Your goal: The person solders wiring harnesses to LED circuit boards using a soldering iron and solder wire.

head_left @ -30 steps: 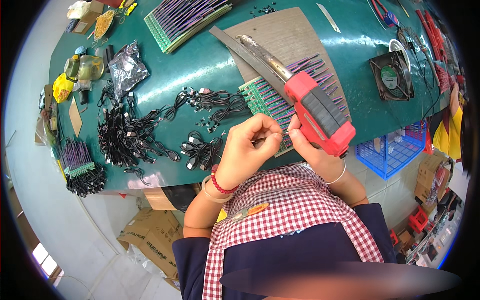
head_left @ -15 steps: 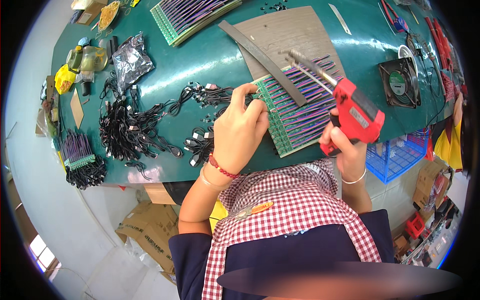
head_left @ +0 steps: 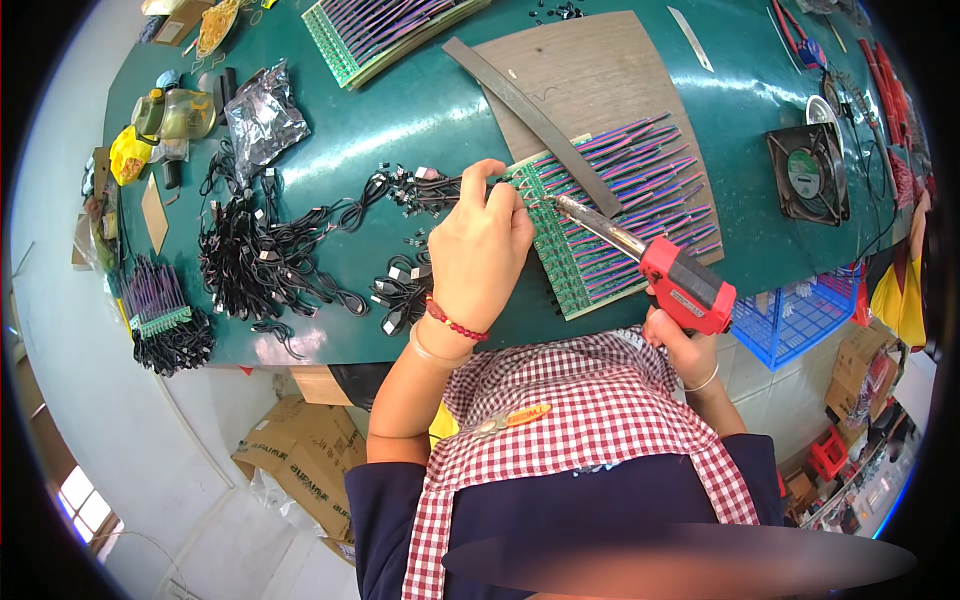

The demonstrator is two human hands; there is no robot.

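Observation:
My right hand (head_left: pixel 684 346) grips the handle of a red and black soldering gun (head_left: pixel 688 284). Its metal tip reaches the green circuit board panel (head_left: pixel 556 262), close to the fingers of my left hand (head_left: pixel 482 232). Those fingers are pinched at the panel's upper left edge; what they hold is mostly hidden, though thin wire ends show beside them. Rows of blue, red and black wires (head_left: pixel 640 215) run from the panel to the right. A flat grey metal bar (head_left: pixel 540 125) lies across the wires.
A brown board (head_left: pixel 590 70) lies under the panel. Bundled black cables (head_left: pixel 260 245) cover the left of the green table (head_left: pixel 400 120). Another wired panel stack (head_left: pixel 350 50) is at the back. A black fan (head_left: pixel 805 172) stands at right, above a blue basket (head_left: pixel 790 325).
The soldering gun has swung down and left, bringing its tip from above the wires onto the panel. My left hand stays at the panel's edge, almost unmoved.

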